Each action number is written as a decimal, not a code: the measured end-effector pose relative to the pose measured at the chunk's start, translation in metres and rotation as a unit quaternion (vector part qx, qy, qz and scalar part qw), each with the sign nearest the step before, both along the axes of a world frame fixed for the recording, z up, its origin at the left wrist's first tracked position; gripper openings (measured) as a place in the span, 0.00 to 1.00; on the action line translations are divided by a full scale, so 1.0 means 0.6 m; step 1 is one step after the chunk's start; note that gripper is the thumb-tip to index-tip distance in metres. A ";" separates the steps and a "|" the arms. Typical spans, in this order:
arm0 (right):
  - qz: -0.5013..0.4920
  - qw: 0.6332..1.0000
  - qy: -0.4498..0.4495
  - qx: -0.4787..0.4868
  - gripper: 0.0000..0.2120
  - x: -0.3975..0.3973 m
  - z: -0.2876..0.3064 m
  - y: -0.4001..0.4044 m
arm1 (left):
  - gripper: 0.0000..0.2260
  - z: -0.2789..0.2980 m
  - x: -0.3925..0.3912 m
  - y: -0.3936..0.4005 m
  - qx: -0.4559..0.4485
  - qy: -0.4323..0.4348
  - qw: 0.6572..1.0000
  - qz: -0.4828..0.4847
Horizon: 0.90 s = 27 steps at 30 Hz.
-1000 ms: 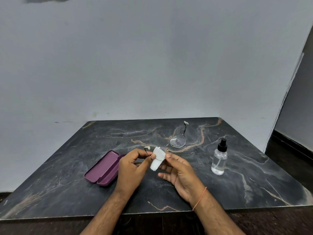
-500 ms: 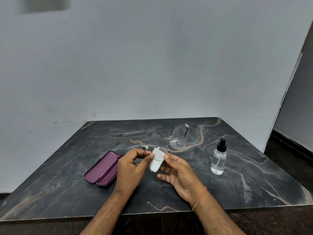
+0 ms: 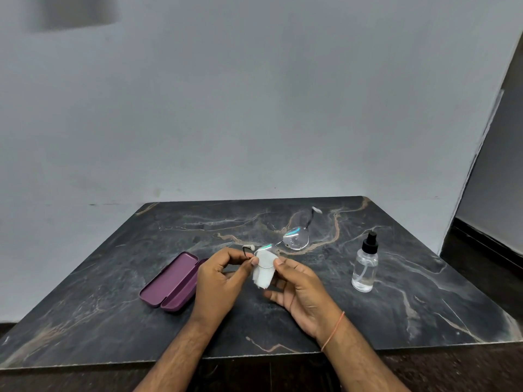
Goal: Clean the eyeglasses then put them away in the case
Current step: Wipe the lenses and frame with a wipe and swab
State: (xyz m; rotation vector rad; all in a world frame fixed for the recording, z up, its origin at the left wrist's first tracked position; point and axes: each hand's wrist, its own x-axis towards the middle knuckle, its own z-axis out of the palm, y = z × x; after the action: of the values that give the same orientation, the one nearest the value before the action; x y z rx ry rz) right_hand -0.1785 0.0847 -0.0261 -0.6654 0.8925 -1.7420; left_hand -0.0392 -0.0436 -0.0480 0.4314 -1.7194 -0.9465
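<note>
The thin-rimmed eyeglasses are held above the middle of the dark marble table, temples unfolded. My left hand pinches the frame at the near lens's left corner. My right hand presses a white cloth against that near lens with thumb and fingers. The far lens sticks out free to the upper right and catches a coloured glare. A purple case lies open on the table just left of my left hand.
A small clear spray bottle with a black pump top stands upright to the right of my hands. A grey wall rises behind the table. The table's front edge runs close under my forearms.
The glasses have tilted slightly in my hands, and the cloth has shifted a little on the near lens. The case and bottle have stayed put.
</note>
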 end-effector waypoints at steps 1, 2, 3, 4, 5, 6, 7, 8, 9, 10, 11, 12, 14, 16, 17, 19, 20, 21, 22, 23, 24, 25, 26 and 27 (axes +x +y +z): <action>-0.002 1.000 0.000 -0.003 0.16 0.000 -0.001 -0.001 | 0.03 0.001 0.000 0.000 -0.002 0.003 1.000 -0.001; -0.005 1.000 -0.001 -0.005 0.15 0.000 -0.001 -0.001 | 0.04 0.002 0.000 0.002 -0.007 0.004 1.000 -0.005; -0.012 1.000 -0.002 -0.003 0.16 0.000 -0.002 -0.003 | 0.04 0.004 0.000 0.003 -0.018 0.004 1.000 -0.008; -0.023 1.000 -0.004 0.004 0.17 -0.001 -0.003 -0.004 | 0.04 0.005 0.001 0.004 -0.037 0.006 0.999 -0.005; -0.035 0.999 -0.006 0.012 0.17 -0.002 -0.003 -0.004 | 0.06 0.007 0.001 0.004 -0.060 0.009 0.998 0.002; -0.044 0.999 -0.008 0.019 0.17 -0.003 -0.003 -0.005 | 0.08 0.008 0.001 0.005 -0.077 0.015 0.997 0.011; -0.050 0.998 -0.009 0.025 0.16 -0.003 -0.003 -0.006 | 0.08 0.009 0.001 0.005 -0.082 0.022 0.996 0.018; -0.054 0.998 -0.009 0.028 0.15 -0.003 -0.002 -0.006 | 0.08 0.010 0.001 0.005 -0.081 0.027 0.996 0.026; -0.057 0.998 -0.008 0.031 0.15 -0.003 -0.002 -0.006 | 0.06 0.011 0.001 0.004 -0.081 0.028 0.996 0.036; -0.061 0.998 -0.009 0.033 0.14 -0.003 -0.002 -0.006 | 0.04 0.010 0.000 0.002 -0.084 0.026 0.995 0.050; -0.064 0.997 -0.011 0.034 0.13 -0.003 -0.002 -0.006 | 0.04 0.008 0.000 0.000 -0.086 0.024 0.994 0.067; -0.068 0.997 -0.013 0.037 0.11 -0.003 -0.002 -0.006 | 0.04 0.007 0.001 -0.002 -0.084 0.026 0.993 0.080; -0.075 0.996 -0.013 0.042 0.10 -0.003 -0.003 -0.006 | 0.08 0.007 0.004 -0.006 -0.073 0.039 0.992 0.095; -0.079 0.995 -0.012 0.052 0.09 -0.004 -0.002 -0.005 | 0.11 0.005 0.005 -0.011 -0.067 0.050 0.991 0.106; -0.080 0.995 -0.013 0.059 0.09 -0.005 -0.001 -0.005 | 0.12 0.003 0.005 -0.014 -0.062 0.055 0.990 0.111; -0.079 0.995 -0.015 0.065 0.08 -0.007 0.002 -0.003 | 0.13 0.000 0.005 -0.017 -0.043 0.061 0.990 0.116; -0.080 0.995 -0.021 0.062 0.07 -0.009 0.002 -0.001 | 0.14 -0.001 0.005 -0.019 -0.035 0.062 0.990 0.119; -0.085 0.994 -0.032 0.056 0.08 -0.012 0.003 0.000 | 0.15 -0.002 0.007 -0.020 -0.030 0.063 0.990 0.121; -0.094 0.994 -0.046 0.045 0.09 -0.016 0.005 0.002 | 0.16 -0.001 0.007 -0.020 -0.026 0.062 0.990 0.121; -0.106 0.992 -0.062 0.032 0.12 -0.023 0.005 0.004 | 0.16 -0.001 0.007 -0.020 -0.021 0.061 0.991 0.119; -0.119 0.990 -0.074 0.018 0.14 -0.029 0.005 0.006 | 0.16 0.000 0.007 -0.019 -0.016 0.060 0.991 0.115; -0.131 0.988 -0.082 0.005 0.14 -0.035 0.005 0.008 | 0.16 0.001 0.007 -0.019 -0.011 0.059 0.992 0.111; -0.139 0.986 -0.087 -0.008 0.14 -0.040 0.005 0.010 | 0.16 0.001 0.007 -0.019 -0.007 0.058 0.993 0.107; -0.143 0.986 -0.088 -0.020 0.13 -0.044 0.005 0.012 | 0.16 0.000 0.006 -0.019 -0.005 0.056 0.993 0.103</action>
State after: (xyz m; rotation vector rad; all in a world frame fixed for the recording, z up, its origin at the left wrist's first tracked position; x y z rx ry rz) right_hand -0.2050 0.0917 -0.0233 -0.4150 0.8625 -2.0443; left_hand -0.0359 -0.0552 -0.0479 0.5282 -1.5456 -0.7968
